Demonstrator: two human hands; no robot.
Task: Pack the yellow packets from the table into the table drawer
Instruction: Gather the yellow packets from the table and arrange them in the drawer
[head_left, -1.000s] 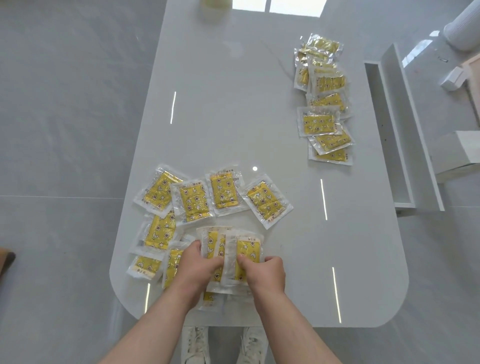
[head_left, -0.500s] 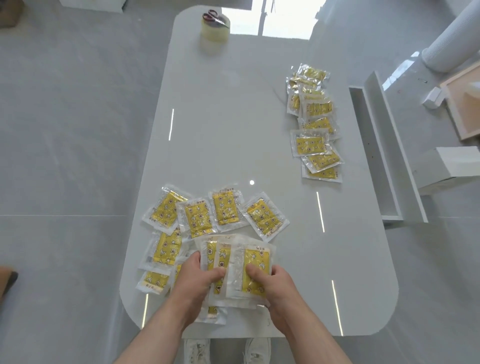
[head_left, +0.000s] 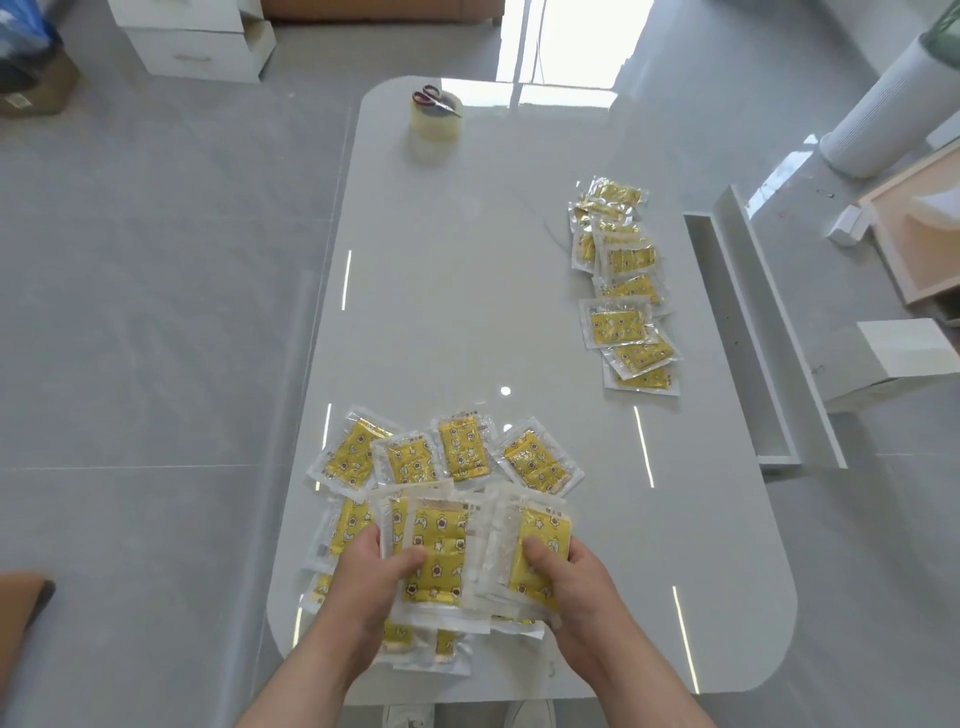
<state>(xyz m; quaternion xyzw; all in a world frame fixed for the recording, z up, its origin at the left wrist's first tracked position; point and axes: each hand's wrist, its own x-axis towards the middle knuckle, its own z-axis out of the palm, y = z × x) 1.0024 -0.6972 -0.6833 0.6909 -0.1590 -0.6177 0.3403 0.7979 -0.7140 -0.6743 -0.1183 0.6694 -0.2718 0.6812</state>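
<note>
Now we hold a fanned stack of yellow packets (head_left: 441, 530) at the near edge of the table (head_left: 467, 312).
Clear wrappers, yellow printed pads; left hand (head_left: 363, 587) and right hand (head_left: 582, 587) pinch it, thumbs on top, other fingers hidden; drawer (head_left: 779, 338) at right.
</note>
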